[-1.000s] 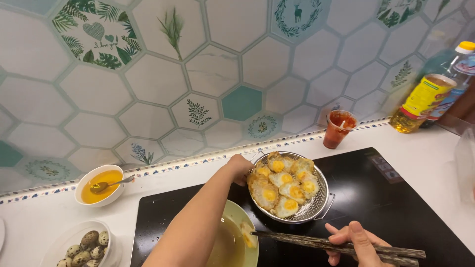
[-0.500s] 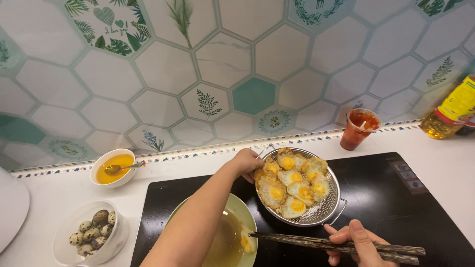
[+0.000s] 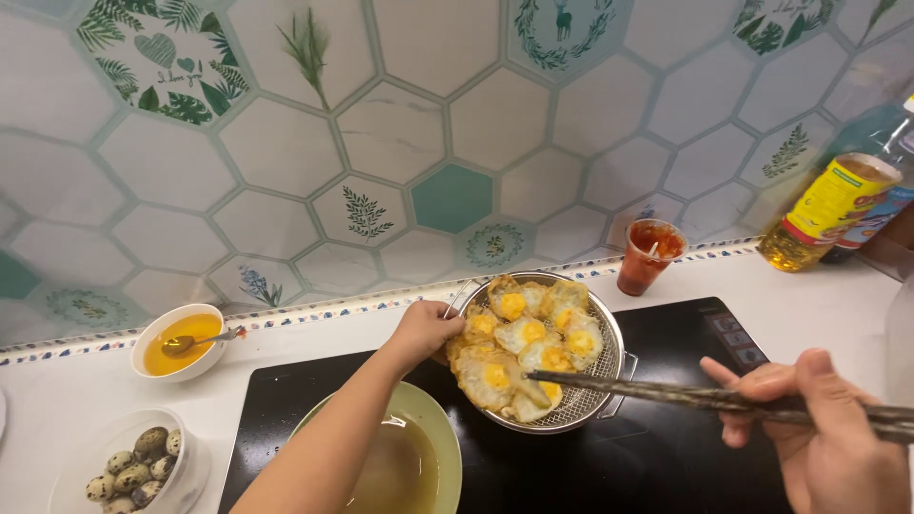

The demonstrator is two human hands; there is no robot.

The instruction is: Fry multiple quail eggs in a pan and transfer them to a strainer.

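Far left, clear tub of speckled quail eggs [image 3: 133,466] at the counter edge, near the cooktop; behind it a white bowl of orange sauce [image 3: 181,340] with a spoon left in it, ready to scoop; green pan [image 3: 405,462] with oil on the black cooktop [image 3: 666,457], directly below the strainer's left edge, likely so drips fall back in; left hand [image 3: 426,328] closed on the handle side of the metal strainer [image 3: 581,405], holding it tilted above cooktop and pan; small fried eggs [image 3: 519,347] piled in the strainer to drain; dark chopsticks [image 3: 666,392] with tips touching the egg pile, probably to steady or shift the eggs; right hand [image 3: 819,438] pinched shut around the chopsticks; plastic cup of red sauce [image 3: 649,255] behind the cooktop by the tiled wall; oil bottle [image 3: 838,209] far right, well apart from the heat.
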